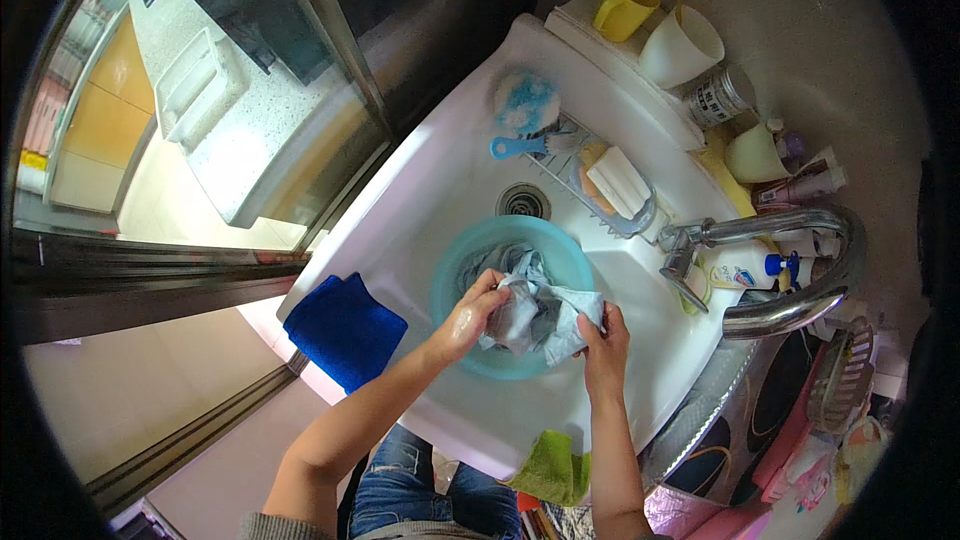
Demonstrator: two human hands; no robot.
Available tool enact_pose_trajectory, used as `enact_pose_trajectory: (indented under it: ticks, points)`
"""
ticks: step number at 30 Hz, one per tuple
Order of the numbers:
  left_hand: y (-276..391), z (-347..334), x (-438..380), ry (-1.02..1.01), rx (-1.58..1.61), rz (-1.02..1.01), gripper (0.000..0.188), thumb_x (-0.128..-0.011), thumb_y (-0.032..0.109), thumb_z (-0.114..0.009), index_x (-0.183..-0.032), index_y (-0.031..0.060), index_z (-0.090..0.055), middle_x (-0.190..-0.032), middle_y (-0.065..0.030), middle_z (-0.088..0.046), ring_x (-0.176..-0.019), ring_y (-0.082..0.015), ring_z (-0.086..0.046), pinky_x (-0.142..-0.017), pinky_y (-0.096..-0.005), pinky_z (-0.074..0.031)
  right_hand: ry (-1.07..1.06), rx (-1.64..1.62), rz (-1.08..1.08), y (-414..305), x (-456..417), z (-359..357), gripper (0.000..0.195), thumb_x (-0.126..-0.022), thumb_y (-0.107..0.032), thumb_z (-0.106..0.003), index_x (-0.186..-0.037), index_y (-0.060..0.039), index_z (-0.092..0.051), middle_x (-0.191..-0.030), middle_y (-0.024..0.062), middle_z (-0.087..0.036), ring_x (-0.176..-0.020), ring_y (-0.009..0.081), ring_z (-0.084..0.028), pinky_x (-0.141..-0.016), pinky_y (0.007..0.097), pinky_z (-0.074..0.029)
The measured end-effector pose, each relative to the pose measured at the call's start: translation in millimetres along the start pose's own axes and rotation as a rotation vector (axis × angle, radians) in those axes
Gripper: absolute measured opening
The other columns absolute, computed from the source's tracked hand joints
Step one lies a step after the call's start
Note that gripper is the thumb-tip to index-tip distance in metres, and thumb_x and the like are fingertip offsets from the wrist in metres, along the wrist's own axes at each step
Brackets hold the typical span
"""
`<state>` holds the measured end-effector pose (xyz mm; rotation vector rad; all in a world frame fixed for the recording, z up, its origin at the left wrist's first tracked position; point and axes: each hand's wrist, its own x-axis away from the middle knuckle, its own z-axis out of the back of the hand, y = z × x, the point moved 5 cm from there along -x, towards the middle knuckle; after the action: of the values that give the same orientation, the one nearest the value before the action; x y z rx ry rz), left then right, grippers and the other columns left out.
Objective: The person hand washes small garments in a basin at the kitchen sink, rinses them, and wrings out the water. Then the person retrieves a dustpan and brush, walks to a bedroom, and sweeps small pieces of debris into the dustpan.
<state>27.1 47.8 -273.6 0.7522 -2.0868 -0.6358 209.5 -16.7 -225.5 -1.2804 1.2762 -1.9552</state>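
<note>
Over a round light-blue plastic basin [448, 270] in a white sink, both hands hold a wet, light blue and grey cloth [525, 315]. My left hand [470, 319] grips its left side, with wet, soapy-looking skin at the wrist. Pinched at the cloth's right edge are the fingers of my right hand [606, 341]. More bunched cloth lies in the basin, where dark fabric shows behind the held part. The basin stands beside the metal drain [524, 201]. My fingertips are partly hidden by the cloth.
A blue cloth [345, 331] hangs over the sink's left edge, a green cloth [551, 469] over its front rim. A blue-handled brush [521, 146] and soap bar [619, 181] lie on the wire rack [555, 172]. The chrome faucet [787, 221] arches at right, near a pump bottle [742, 265].
</note>
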Motion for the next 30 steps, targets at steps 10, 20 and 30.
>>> enact_pose_trajectory:
  ticks: [10, 20, 30]
  points:
    - [-63, 47, -48, 0.170, -1.826, -0.354, 0.056, -0.083, 0.015, -0.045, -0.135, 0.0071, -0.027, -0.140, -0.0151, -0.025, -0.128, -0.0302, -0.026, -0.105, -0.0459, -0.020, -0.158, 0.884, 0.528, 109, -64, -48, 0.041, -0.081, -0.012, -0.055, -0.120, -0.0016, -0.048, -0.127, 0.0189, -0.038, -0.121, 0.0353, -0.033, -0.102, 0.0469, -0.025]
    - [-113, 56, -107, 0.115, -2.046, -0.317, 0.054, -0.091, 0.036, -0.026, -0.138, 0.0090, -0.023, -0.144, -0.0071, -0.022, -0.134, -0.0235, -0.013, -0.109, -0.0445, -0.003, -0.188, 1.358, 0.577, 168, -103, -84, 0.056, -0.086, -0.027, -0.042, -0.135, -0.0047, -0.029, -0.138, 0.0146, -0.031, -0.131, 0.0305, -0.023, -0.107, 0.0494, -0.012]
    - [-104, 51, -119, 0.118, -2.035, -0.275, 0.053, -0.088, 0.028, -0.035, -0.136, 0.0071, -0.025, -0.141, -0.0129, -0.024, -0.131, -0.0301, -0.019, -0.109, -0.0465, -0.008, -0.203, 1.124, 0.565, 164, -111, -83, 0.057, -0.085, -0.026, -0.045, -0.137, -0.0100, -0.028, -0.142, 0.0157, -0.022, -0.130, 0.0328, -0.022, -0.105, 0.0499, -0.015]
